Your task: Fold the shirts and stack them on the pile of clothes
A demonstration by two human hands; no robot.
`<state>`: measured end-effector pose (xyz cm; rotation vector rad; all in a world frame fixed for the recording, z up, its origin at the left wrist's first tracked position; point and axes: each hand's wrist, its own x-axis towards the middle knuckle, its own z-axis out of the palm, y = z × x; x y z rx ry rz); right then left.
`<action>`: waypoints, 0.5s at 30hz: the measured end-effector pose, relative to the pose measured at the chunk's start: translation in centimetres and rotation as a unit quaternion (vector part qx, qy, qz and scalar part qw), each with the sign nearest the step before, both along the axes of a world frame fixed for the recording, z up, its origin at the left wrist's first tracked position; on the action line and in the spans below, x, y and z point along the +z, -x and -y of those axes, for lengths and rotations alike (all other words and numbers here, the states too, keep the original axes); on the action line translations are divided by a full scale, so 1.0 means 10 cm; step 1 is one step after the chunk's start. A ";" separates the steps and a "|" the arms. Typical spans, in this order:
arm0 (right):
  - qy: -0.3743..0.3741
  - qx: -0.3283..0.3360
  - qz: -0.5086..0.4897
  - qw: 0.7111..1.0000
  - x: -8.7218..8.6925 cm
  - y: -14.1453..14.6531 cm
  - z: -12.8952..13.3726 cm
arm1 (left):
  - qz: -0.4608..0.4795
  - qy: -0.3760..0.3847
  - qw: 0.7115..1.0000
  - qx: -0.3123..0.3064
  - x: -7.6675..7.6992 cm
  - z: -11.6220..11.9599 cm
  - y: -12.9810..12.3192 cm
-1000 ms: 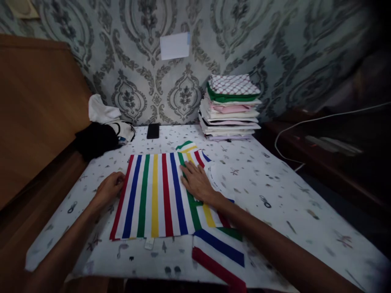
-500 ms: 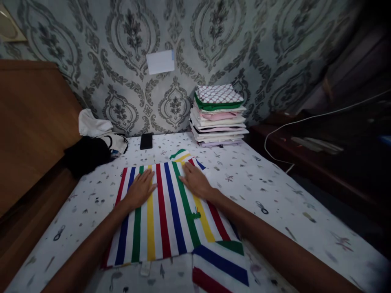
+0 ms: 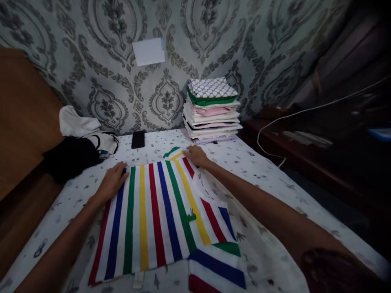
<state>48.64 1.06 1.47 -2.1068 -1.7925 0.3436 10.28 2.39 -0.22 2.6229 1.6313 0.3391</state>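
Note:
A shirt with red, blue, green and yellow stripes on white lies spread on the patterned white sheet, its neckline toward the right and a small green motif on it. My left hand rests on the shirt's far left corner, fingers extended. At the far right, my right hand touches the upper sleeve and shoulder; its fingers look loosely spread, and nothing is lifted. The near sleeve hangs toward the bottom of the view.
A stack of folded clothes stands by the wall. A black phone lies left of it. White cloth and black cloth are heaped at the left. A white cable runs along the right.
My left hand has moved left to the shirt's edge, and my right hand has moved up to the far sleeve. The neckline now shows. The camera view has shifted slightly.

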 end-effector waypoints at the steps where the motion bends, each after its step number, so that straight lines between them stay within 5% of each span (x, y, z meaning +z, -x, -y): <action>1: 0.008 -0.005 -0.016 1.000 0.02 0.01 -0.16 | -0.010 0.003 1.000 0.000 0.03 -0.08 0.00; 7: 0.011 -0.018 -0.144 0.989 0.00 0.03 -0.66 | -0.043 0.014 0.999 -0.020 0.15 -0.32 -0.02; 15: -0.083 0.001 -0.334 0.939 0.25 -0.02 -0.31 | 0.002 -0.024 0.997 -0.072 0.41 -0.10 0.04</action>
